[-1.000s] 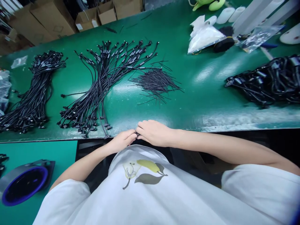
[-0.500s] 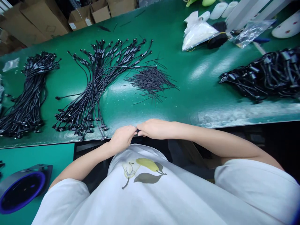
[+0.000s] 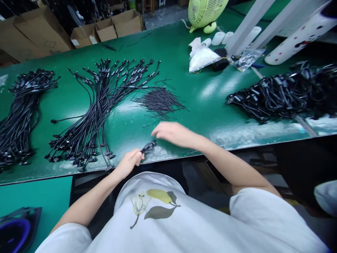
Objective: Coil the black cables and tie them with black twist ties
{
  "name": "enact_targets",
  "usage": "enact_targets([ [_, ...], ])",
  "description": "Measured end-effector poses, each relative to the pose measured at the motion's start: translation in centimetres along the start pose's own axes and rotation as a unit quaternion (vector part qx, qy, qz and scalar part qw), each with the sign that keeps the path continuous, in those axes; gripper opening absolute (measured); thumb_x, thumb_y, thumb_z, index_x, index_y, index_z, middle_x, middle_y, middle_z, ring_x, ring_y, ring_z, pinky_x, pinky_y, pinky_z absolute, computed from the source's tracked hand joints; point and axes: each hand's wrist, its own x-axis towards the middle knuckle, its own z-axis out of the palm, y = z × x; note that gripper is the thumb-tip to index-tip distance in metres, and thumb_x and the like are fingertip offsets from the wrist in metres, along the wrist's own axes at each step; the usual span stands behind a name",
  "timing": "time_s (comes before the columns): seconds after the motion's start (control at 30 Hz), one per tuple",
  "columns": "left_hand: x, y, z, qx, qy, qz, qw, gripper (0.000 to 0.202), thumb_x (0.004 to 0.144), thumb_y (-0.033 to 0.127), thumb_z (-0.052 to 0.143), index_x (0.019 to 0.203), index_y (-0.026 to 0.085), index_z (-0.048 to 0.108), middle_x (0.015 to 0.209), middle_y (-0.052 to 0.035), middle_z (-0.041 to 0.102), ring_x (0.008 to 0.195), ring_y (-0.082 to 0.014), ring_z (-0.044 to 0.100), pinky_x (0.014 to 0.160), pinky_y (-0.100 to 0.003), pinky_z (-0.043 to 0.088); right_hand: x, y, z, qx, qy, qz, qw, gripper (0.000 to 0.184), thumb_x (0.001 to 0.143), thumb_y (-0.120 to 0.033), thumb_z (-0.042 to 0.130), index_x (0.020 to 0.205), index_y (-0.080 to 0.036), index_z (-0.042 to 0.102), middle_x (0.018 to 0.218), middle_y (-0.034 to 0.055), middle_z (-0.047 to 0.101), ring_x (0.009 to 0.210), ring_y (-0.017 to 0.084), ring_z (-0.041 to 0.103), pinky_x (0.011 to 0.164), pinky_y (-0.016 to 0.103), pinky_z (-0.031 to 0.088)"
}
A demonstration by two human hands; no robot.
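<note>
My left hand (image 3: pixel 130 163) is closed around one end of a small coiled black cable (image 3: pixel 149 146) at the bench's front edge. The free end of the coil points up and right. Just beyond it, my right hand (image 3: pixel 172 134) hovers over the bench, apart from the coil; its fingertips are smeared by motion. A heap of thin black ties (image 3: pixel 160 101) lies ahead of my right hand. Left of the heap, a fanned bunch of black cables (image 3: pixel 98 105) with plugs at both ends is spread out.
Another cable bunch (image 3: pixel 26 112) lies far left. Coiled black cables (image 3: pixel 273 95) are piled at the right. A bag of white material (image 3: pixel 202 59), a green fan (image 3: pixel 206 12) and a spotted white object (image 3: pixel 292 44) stand toward the back right. Cardboard boxes (image 3: pixel 127 24) line the far edge.
My hands, together at the bench edge before, have parted. The right one has moved up and away, and the coiled cable now shows in my left hand. The view has shifted.
</note>
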Motion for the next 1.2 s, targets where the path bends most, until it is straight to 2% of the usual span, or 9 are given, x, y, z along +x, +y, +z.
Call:
enact_targets([
  [0.07, 0.1, 0.0, 0.1, -0.132, 0.044, -0.013, 0.990, 0.043, 0.081, 0.058, 0.058, 0.073, 0.017, 0.051, 0.055, 0.0080, 0.032, 0.049, -0.0076, 0.032, 0.052, -0.023, 0.032, 1.2, 4.1, -1.6, -0.053, 0.154, 0.114, 0.980, 0.039, 0.101, -0.028, 0.026, 0.111, -0.019, 0.063, 0.112, 0.0097, 0.061, 0.103, 0.021, 0.054, 0.083, 0.033, 0.041],
  [0.13, 0.3, 0.2, 0.4, -0.225, 0.055, -0.018, 0.973, 0.041, 0.078, 0.054, 0.065, 0.071, 0.016, 0.050, 0.056, 0.0085, 0.030, 0.048, -0.0060, 0.030, 0.050, -0.022, 0.031, 2.8, 8.1, -2.0, -0.124, 0.220, 0.206, 0.945, 0.036, 0.099, -0.025, 0.030, 0.113, -0.016, 0.063, 0.115, 0.0139, 0.058, 0.104, 0.025, 0.052, 0.084, 0.035, 0.039],
  [0.33, 0.8, 0.8, 0.6, -0.339, 0.056, 0.001, 0.939, 0.035, 0.077, 0.044, 0.072, 0.078, 0.012, 0.057, 0.060, 0.0060, 0.036, 0.053, -0.0054, 0.036, 0.055, -0.021, 0.035, 5.7, 12.4, -1.1, -0.257, 0.139, 0.223, 0.930, 0.029, 0.094, -0.023, 0.038, 0.103, -0.010, 0.063, 0.109, 0.0194, 0.056, 0.094, 0.027, 0.048, 0.077, 0.036, 0.035],
  [0.53, 1.0, 1.3, 0.8, -0.379, 0.079, 0.011, 0.922, 0.034, 0.079, 0.043, 0.071, 0.080, 0.012, 0.058, 0.061, 0.0061, 0.035, 0.052, -0.0044, 0.033, 0.052, -0.019, 0.032, 2.0, 5.3, -0.7, -0.210, 0.251, 0.247, 0.912, 0.026, 0.094, -0.025, 0.038, 0.090, -0.014, 0.062, 0.093, 0.0144, 0.059, 0.083, 0.024, 0.052, 0.073, 0.034, 0.036],
  [0.63, 1.4, 1.7, 1.4, -0.372, 0.050, 0.011, 0.927, 0.036, 0.079, 0.043, 0.070, 0.095, 0.013, 0.060, 0.061, 0.0067, 0.035, 0.051, -0.0049, 0.033, 0.052, -0.020, 0.033, 0.2, -0.2, 2.5, -0.015, 0.185, 0.171, 0.968, 0.018, 0.091, -0.024, 0.046, 0.082, -0.017, 0.061, 0.081, 0.0048, 0.060, 0.075, 0.016, 0.054, 0.071, 0.027, 0.039],
  [0.77, 1.7, 1.7, 1.8, -0.363, 0.020, 0.006, 0.931, 0.047, 0.077, 0.044, 0.072, 0.109, 0.013, 0.058, 0.060, 0.0075, 0.035, 0.051, -0.0061, 0.033, 0.052, -0.021, 0.032, -0.3, -4.3, 6.3, 0.121, 0.104, 0.139, 0.977, 0.014, 0.089, -0.021, 0.050, 0.080, -0.017, 0.060, 0.075, -0.0008, 0.055, 0.064, 0.011, 0.049, 0.062, 0.021, 0.037],
  [0.97, 1.8, 0.4, 1.3, -0.175, 0.102, 0.075, 0.976, 0.048, 0.083, 0.048, 0.061, 0.113, 0.011, 0.061, 0.066, 0.0036, 0.047, 0.055, -0.0085, 0.037, 0.057, -0.025, 0.035, 0.2, -5.8, 6.5, -0.128, 0.125, 0.008, 0.984, 0.026, 0.095, -0.020, 0.041, 0.078, -0.016, 0.060, 0.072, 0.0034, 0.056, 0.068, 0.015, 0.049, 0.066, 0.027, 0.036],
  [1.07, 1.8, -0.2, 0.7, -0.057, 0.120, 0.069, 0.989, 0.043, 0.086, 0.044, 0.056, 0.115, 0.014, 0.061, 0.065, 0.0032, 0.051, 0.057, -0.0103, 0.041, 0.059, -0.026, 0.036, 0.9, -6.5, 5.6, -0.292, 0.122, -0.156, 0.936, 0.028, 0.095, -0.013, 0.037, 0.086, -0.015, 0.064, 0.087, 0.0082, 0.063, 0.083, 0.018, 0.053, 0.075, 0.032, 0.037],
  [1.2, 1.1, -0.3, -0.2, -0.066, 0.033, 0.009, 0.997, 0.033, 0.081, 0.047, 0.057, 0.081, 0.014, 0.061, 0.055, 0.0044, 0.045, 0.054, -0.0105, 0.041, 0.055, -0.025, 0.035, 2.0, -7.0, 3.9, -0.342, 0.029, -0.339, 0.876, 0.026, 0.094, -0.009, 0.037, 0.099, -0.012, 0.062, 0.113, 0.0123, 0.061, 0.108, 0.021, 0.050, 0.091, 0.037, 0.035],
])
